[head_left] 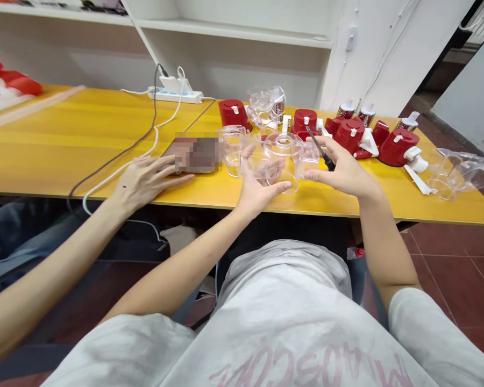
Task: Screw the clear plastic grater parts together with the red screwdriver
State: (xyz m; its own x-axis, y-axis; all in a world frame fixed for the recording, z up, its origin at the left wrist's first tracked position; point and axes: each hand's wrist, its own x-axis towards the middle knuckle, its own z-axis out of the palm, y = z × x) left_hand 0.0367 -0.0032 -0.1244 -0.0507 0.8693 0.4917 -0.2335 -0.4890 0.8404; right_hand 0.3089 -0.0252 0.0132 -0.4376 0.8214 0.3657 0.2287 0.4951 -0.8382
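Note:
My left hand [256, 191] is around the near left side of a clear plastic container [284, 153] with a round top. Its fingers show through the clear wall, and its thumb lies along the front. In my right hand [344, 169] is a screwdriver [326, 158] with a black handle, its shaft pointing up and away to the left. That hand's thumb and forefinger are spread beside the container's right side. Another clear plastic container [233, 150] stands just left of my left hand.
At the left, another person's hand [143, 180] rests by a dark tablet-like device [197, 155], its screen blurred. Red cups [397, 146] with white parts line the table's back right. Clear containers [460, 174] lie at the right end. Cables run from a power strip [177, 95].

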